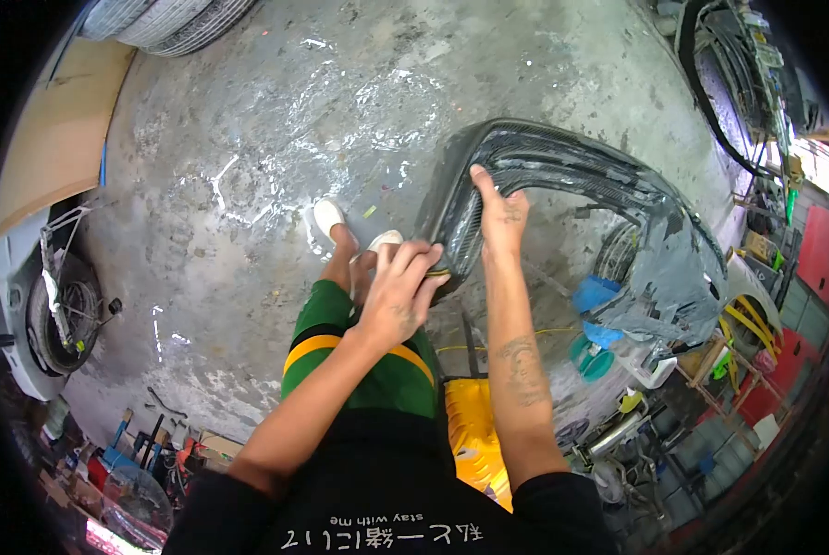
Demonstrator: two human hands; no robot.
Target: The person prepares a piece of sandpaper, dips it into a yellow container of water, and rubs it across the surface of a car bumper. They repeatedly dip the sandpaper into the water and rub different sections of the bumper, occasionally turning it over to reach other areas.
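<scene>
At left, a wheel (pixel 79 314) is leaning upright. Nearer the middle, the left hand (pixel 396 291) is curling its fingers at the near left end of a dark, carbon-patterned car part (pixel 562 153); whether it is pinching the small yellow-edged piece (pixel 439 273) there, I cannot tell. The part is arching from the middle towards the right, over the concrete floor (pixel 248 157). The right hand (pixel 504 220) is gripping its inner edge, thumb on top. Looking thin-shelled, it is probably being light, stiff, somewhat slick and crack-prone; its folded rims are likely offering the surest hold
</scene>
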